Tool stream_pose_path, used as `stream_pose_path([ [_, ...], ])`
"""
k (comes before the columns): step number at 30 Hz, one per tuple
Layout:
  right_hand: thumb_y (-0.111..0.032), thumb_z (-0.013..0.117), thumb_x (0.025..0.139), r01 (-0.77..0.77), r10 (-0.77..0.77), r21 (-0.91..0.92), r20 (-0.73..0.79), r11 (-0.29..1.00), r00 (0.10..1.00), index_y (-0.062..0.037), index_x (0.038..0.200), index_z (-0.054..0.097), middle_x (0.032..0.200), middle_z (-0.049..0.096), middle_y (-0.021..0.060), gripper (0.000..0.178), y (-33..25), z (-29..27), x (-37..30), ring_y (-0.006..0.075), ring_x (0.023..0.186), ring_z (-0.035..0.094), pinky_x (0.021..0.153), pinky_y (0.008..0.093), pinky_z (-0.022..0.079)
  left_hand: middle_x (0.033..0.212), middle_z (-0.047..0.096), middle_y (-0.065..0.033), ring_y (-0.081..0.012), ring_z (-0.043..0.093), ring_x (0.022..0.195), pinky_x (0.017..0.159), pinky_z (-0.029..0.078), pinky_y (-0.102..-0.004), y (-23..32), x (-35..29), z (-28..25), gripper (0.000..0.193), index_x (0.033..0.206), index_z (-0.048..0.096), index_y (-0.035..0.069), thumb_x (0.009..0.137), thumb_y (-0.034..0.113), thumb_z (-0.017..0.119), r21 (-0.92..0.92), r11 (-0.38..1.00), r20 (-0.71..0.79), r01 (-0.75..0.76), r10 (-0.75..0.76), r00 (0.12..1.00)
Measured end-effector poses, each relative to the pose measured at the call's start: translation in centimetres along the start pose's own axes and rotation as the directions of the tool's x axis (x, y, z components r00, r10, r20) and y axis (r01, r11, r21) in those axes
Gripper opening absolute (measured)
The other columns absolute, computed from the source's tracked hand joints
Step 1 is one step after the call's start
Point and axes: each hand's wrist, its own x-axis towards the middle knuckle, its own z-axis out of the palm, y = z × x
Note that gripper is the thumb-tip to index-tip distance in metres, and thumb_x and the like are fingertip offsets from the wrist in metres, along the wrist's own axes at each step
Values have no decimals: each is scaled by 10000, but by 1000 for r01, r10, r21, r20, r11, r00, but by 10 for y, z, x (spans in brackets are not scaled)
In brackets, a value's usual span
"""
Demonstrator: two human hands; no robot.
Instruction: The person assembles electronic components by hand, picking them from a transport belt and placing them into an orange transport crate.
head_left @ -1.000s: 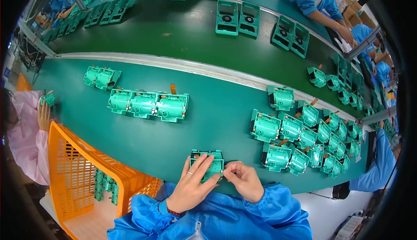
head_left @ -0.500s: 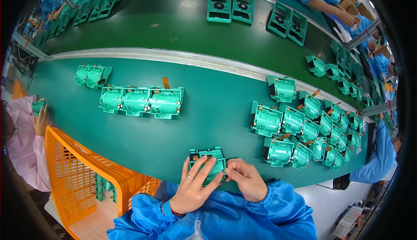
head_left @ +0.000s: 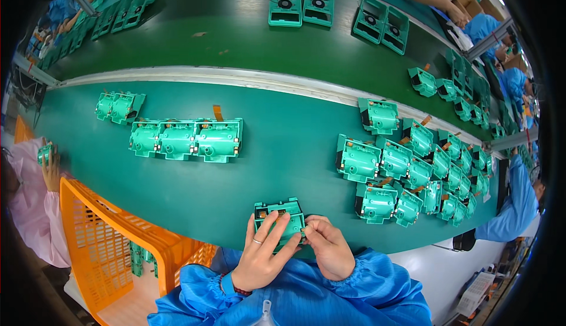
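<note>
In front of me at the table's near edge sits a green plastic housing (head_left: 295, 224) with dark parts along its upper left side. My left hand (head_left: 262, 262) lies over its left and front, fingers spread across it and gripping it steady. A ring and a blue wristband show on that hand. At the housing's right edge, my right hand (head_left: 331, 250) has thumb and forefinger pinched together against the side. Whatever small piece is between those fingertips is too covered to make out.
Similar housings with orange ribbon cables stand in a cluster (head_left: 396, 161) at right and a row (head_left: 186, 139) at left. An orange crate (head_left: 112, 237) is at my lower left. Beyond a pale rail (head_left: 236, 77) runs a green belt (head_left: 236, 37) carrying fan-fitted frames. Co-workers sit around.
The whole view has shifted slightly. My right hand's fingers remain pinched at the housing's right edge, with the wrist turned a little; my left hand keeps its hold.
</note>
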Motion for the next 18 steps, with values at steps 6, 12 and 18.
stream_pose_path([
  [6,-120,504,862,-111,108,73,35,991,993,24,844,553,1073,393,36,154,-9,-1,1,104,881,421,779,232,359,1191,472,-185,-350,430,1127,915,298,-554,0,-1,1,418,958,622,98,569,162,758,-10,1000,-15,2,-2,1000],
  [12,-125,501,866,0,-1,-31,-17,1000,1000,18,831,548,1065,395,46,155,2,1,-1,87,837,421,740,217,362,1198,469,-183,-345,429,1131,913,303,-537,2,0,0,415,965,627,107,574,160,755,2,1000,-7,17,-17,1000],
  [18,-122,501,863,69,-72,-80,-34,994,997,8,826,546,1035,417,57,142,8,0,-1,84,797,422,706,211,366,1206,466,-166,-337,429,1133,916,302,-534,2,1,-1,427,993,631,118,584,158,748,7,1000,5,12,-12,1000],
])
